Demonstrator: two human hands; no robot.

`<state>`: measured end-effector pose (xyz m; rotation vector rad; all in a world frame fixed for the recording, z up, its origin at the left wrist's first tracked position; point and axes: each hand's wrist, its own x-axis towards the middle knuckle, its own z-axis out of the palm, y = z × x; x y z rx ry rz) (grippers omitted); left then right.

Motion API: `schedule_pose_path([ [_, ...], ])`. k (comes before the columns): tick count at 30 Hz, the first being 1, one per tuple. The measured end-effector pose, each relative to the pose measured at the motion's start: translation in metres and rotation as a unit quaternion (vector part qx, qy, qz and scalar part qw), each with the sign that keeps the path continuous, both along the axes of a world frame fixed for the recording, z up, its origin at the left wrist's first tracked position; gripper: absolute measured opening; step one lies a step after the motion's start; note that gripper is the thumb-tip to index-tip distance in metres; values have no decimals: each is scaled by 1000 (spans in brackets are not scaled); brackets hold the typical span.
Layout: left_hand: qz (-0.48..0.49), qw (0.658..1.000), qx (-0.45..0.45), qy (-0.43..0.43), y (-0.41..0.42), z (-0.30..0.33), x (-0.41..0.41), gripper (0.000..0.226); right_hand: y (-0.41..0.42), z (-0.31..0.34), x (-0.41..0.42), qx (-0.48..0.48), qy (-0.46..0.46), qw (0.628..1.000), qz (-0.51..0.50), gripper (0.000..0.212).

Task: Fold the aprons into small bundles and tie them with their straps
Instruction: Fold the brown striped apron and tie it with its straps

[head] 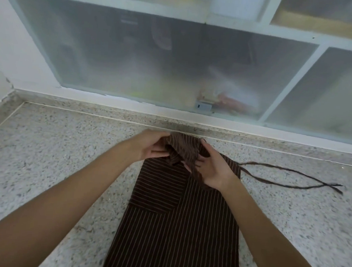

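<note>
Apron (181,214) top bunched between fingers, left hand (148,147) and right hand (212,170) pinching it. Straps (289,178) loose beyond right fingers, probably snag; roll slackens if pinch slips.

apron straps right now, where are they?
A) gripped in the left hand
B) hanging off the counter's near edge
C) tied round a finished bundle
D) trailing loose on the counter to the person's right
D: the straps lie slack on the speckled counter to the right of the apron, while both hands, left hand and right hand, grip its far end.
</note>
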<state>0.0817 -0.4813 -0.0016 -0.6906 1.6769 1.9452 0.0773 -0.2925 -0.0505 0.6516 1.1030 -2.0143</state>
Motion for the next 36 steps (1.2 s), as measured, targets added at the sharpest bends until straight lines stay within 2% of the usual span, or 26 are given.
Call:
schedule_pose_path([
  [2, 31, 997, 73, -2, 2, 18, -5, 5, 5, 12, 1, -66, -38, 997, -2, 58],
  [5, 46, 990, 129, 14, 5, 38, -9, 6, 7, 32, 9, -78, -24, 995, 64, 53],
  [8, 24, 989, 143, 23, 8, 45, -5, 8, 11, 53, 16, -49, 16, 990, 135, 52],
  [10, 13, 990, 139, 31, 7, 45, -1, 9, 13, 67, 24, 18, 52, 978, 202, 57],
  [12, 12, 992, 118, 35, 4, 44, 5, 8, 19, 74, 32, 112, 112, 950, 271, 57],
  [15, 9, 995, 96, 18, -6, 37, 22, 8, 28, 81, 53, 237, 204, 897, 313, 48],
  [18, -15, 997, 81, -2, -13, 28, 43, 14, 37, 93, 76, 276, 251, 866, 332, 48],
  [22, -49, 998, 38, -34, -23, 5, 91, 21, 37, 86, 123, 291, 233, 818, 438, 29],
  [25, -60, 996, -24, -66, -30, -30, 127, 27, 24, 47, 157, 313, 174, 768, 531, 29],
  [27, -58, 992, -63, -92, -34, -52, 150, 35, 13, 13, 182, 333, 170, 745, 553, 26],
  [28, -69, 990, -74, -103, -35, -62, 163, 38, 9, -3, 195, 344, 168, 753, 535, 25],
  [31, -110, 985, -99, -91, -37, -79, 194, 45, 1, -34, 229, 345, 157, 811, 445, 19],
  [34, -89, 988, -111, -56, -39, -81, 206, 53, -3, -27, 255, 346, 205, 821, 405, 18],
  [36, -83, 990, -105, -49, -42, -70, 213, 47, -3, -8, 271, 315, 240, 839, 373, 24],
])
